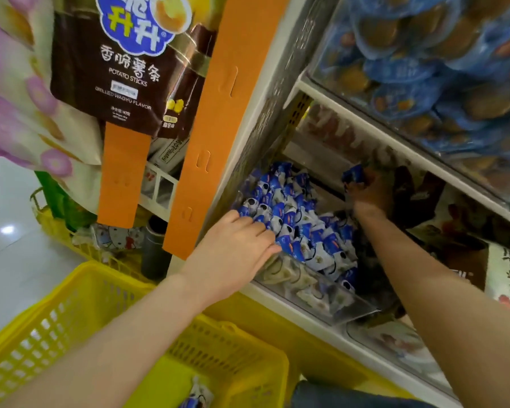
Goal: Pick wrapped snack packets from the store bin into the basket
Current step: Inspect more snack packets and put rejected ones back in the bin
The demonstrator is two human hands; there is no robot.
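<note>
The upper shelf (395, 144) overhangs the bin (321, 295), whose front top lies open.

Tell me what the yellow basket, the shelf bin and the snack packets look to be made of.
The yellow basket: moulded plastic, matt, judging by its slotted lattice walls. The shelf bin: clear rigid plastic, perhaps acrylic; packets show through its front wall. The snack packets: thin glossy printed film, crinkled with pinched ends, likely plastic.
</note>
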